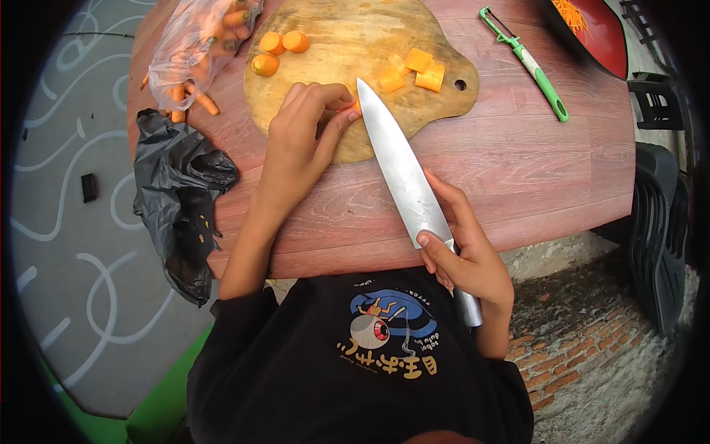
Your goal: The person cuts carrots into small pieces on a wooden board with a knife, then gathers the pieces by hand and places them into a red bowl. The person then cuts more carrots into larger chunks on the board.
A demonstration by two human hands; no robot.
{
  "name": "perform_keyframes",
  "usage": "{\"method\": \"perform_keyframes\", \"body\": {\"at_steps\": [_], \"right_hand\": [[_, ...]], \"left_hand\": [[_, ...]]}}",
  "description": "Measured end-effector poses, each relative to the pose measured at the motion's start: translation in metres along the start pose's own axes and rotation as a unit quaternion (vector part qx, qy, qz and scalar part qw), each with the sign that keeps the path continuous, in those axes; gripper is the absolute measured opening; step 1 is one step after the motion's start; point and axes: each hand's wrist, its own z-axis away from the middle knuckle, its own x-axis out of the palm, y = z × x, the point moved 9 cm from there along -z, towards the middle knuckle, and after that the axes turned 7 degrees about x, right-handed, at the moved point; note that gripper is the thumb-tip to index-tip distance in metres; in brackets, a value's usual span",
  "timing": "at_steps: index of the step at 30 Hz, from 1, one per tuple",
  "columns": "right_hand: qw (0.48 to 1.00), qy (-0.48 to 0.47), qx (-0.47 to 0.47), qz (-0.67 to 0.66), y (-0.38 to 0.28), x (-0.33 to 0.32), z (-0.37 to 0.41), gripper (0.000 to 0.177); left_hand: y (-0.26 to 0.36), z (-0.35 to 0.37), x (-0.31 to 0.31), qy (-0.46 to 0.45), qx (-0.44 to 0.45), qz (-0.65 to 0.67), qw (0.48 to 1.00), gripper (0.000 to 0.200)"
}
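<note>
My right hand is closed round the handle of a large kitchen knife, whose broad blade lies flat-side up and points away from me. The knife's tip reaches the fingers of my left hand, which pinch a small piece of carrot over the wooden cutting board. Most of that piece is hidden by the fingers and blade. Three thick carrot chunks stand at the board's left. To the right, near the handle hole, lie several flat-cut carrot pieces.
A clear plastic bag of carrots sits at the table's left, above a crumpled black plastic bag hanging over the edge. A green peeler and a red bowl with shredded carrot are on the right. Dark chairs stand beyond.
</note>
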Motion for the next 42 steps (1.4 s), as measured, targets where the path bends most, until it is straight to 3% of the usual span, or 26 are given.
{"method": "perform_keyframes", "body": {"at_steps": [26, 42], "right_hand": [[0.998, -0.012, 0.029, 0.055, -0.013, -0.016, -0.002, 0.073], [0.997, -0.005, -0.002, 0.071, -0.017, -0.013, -0.006, 0.072]], "left_hand": [[-0.003, 0.003, -0.002, 0.015, 0.003, 0.016, 1.000, 0.021], [-0.002, 0.000, -0.005, 0.019, -0.007, 0.003, 1.000, 0.023]]}}
